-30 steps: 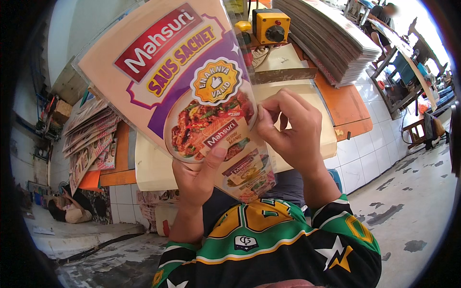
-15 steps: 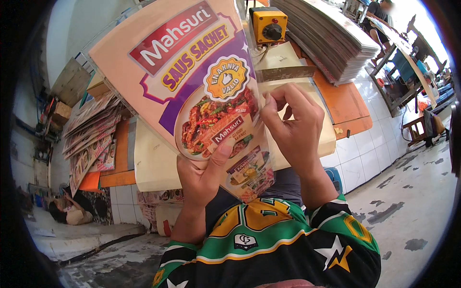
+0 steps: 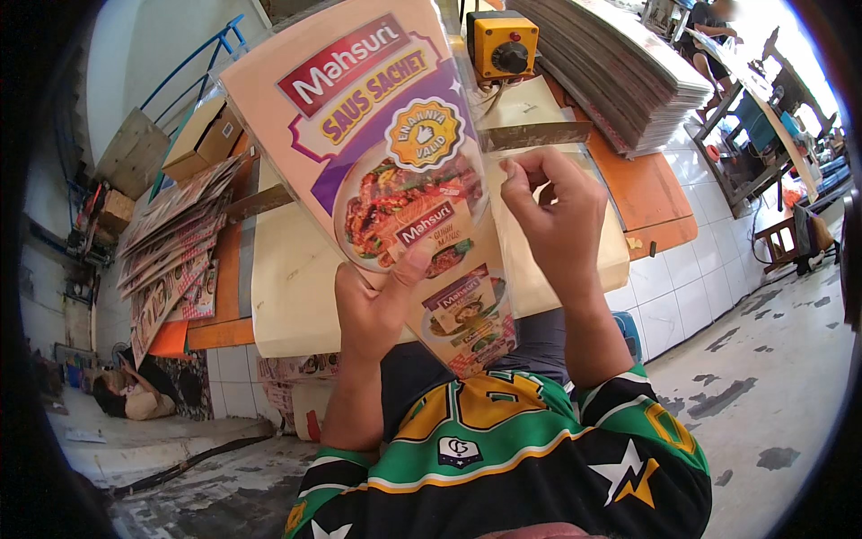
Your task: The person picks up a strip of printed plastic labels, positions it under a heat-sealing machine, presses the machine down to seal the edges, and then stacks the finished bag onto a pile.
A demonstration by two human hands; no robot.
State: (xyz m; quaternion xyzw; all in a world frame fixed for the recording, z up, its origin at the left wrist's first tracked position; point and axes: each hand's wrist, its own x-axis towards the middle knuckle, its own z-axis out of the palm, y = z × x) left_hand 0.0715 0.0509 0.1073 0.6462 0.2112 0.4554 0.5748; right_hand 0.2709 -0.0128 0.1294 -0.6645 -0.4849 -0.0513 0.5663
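The left hand point(image 3: 373, 308) grips the printed sheet point(image 3: 388, 184) by its lower left edge, thumb on top; the right hand point(image 3: 558, 202), fingers curled, is just beside its right edge, pinching something or nothing: I cannot tell.

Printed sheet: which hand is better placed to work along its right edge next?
The right hand, I'd judge: its curled fingers are close beside that edge, while the left hand is occupied gripping the printed sheet by its lower left side.

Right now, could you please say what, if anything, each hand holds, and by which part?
The left hand grips the printed food sheet by its lower left edge; whether the right hand holds anything is unclear.
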